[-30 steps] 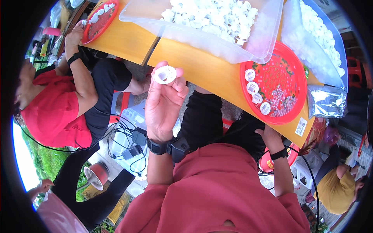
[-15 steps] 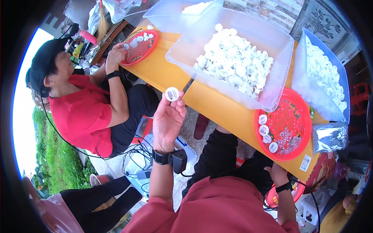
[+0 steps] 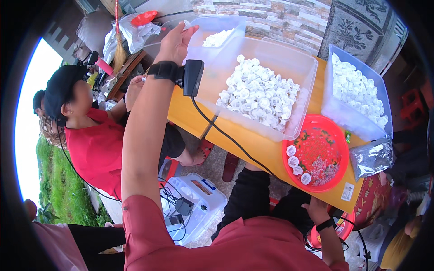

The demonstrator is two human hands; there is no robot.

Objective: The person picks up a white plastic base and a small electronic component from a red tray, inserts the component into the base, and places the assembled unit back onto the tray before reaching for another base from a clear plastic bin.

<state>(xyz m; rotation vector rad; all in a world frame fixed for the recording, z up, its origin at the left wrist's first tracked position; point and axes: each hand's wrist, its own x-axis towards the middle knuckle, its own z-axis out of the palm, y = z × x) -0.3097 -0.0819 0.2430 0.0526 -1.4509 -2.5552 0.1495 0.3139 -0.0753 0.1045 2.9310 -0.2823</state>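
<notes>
My left hand (image 3: 177,41) is raised at the far left end of the table, with the arm stretched out. Its fingers pinch a small round white plastic piece (image 3: 186,24), next to a clear bin (image 3: 239,29) at the back. Low on the right, my right hand (image 3: 317,210) lies by my thigh at the table's near edge, thumb apart and holding nothing that I can see; its other fingers are partly hidden. Near it, a red round tray (image 3: 316,122) bears several white discs (image 3: 293,161) and a heap of tiny clear pieces (image 3: 326,169).
A large clear bin (image 3: 300,108) of white plastic parts stands mid-table (image 3: 226,135); another bin (image 3: 332,97) is at its right. A silver foil pack (image 3: 373,158) lies at the right end. A co-worker in red (image 3: 92,144) sits left. A black cable (image 3: 226,135) hangs from my left wrist.
My left hand has moved up and away, from before the table to its far left end, still pinching the white piece. The view has shifted; my right hand stays low.
</notes>
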